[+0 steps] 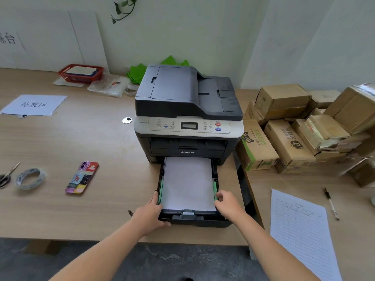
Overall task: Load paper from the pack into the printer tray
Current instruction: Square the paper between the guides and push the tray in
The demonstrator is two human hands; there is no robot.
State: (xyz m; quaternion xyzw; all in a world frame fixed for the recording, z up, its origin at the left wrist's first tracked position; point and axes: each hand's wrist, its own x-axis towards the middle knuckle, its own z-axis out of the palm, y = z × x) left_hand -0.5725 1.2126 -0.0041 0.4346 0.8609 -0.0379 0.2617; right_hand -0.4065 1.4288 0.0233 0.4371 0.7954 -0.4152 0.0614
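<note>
Paper flat in pulled-out tray, L hand & R hand grip clamping tray's side edges.

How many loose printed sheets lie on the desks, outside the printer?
2: a sign sheet at the far left of the desk, and a ruled form at near right, beside the pen. Others may be hidden.

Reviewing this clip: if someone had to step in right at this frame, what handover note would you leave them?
Left hand: gripping the front left corner of the tray, thumb by the left green guide.
Right hand: fingers at the right green guide, apparently adjusting it.
Paper stack: lying flat in the tray, which is pulled out of the printer.
No paper pack is in view.
Done: paper is in the tray.
Left: probably snug the guides, then push the tray in.
</note>
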